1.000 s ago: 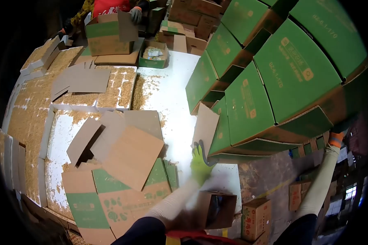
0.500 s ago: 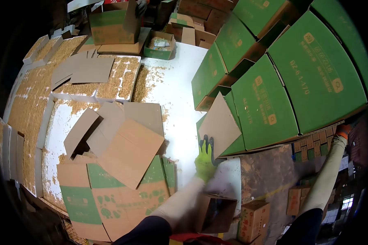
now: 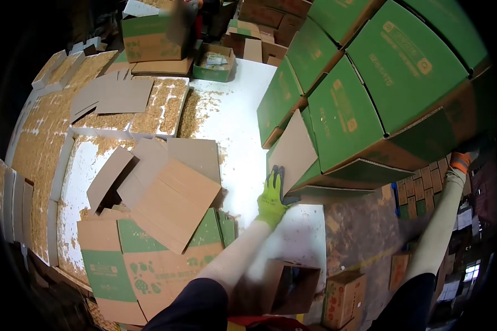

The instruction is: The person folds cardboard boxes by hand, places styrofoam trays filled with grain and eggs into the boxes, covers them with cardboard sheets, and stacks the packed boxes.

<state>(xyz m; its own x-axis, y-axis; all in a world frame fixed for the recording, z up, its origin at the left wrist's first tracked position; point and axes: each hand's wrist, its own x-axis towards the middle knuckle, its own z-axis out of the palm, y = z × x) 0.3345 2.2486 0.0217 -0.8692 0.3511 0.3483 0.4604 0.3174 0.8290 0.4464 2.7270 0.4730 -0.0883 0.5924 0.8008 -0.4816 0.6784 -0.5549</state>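
In a green glove with dark fingertips, my left hand (image 3: 272,197) presses against a tan cardboard sheet (image 3: 294,149), its fingers stretched and apart. The sheet leans at the lower left end of the green boxes (image 3: 345,116), which stand in rows on the right. My right hand (image 3: 463,159), with an orange cuff, is at the far right end of the nearest box row; its fingers are hidden in shadow. Flaps hang folded out along the near side of that row.
Loose cardboard sheets (image 3: 174,207) and flattened green-and-tan boxes (image 3: 160,270) lie on the left. Trays of wood shavings (image 3: 44,143) are beyond them. Another person's hand (image 3: 194,5) is by a box (image 3: 152,38) at the back. Cartons (image 3: 342,298) stand below.
The nearest boxes and their flaps have shifted and tilted in view, and the near flaps show again. The leaning sheet has changed its angle, with my left hand still against it.
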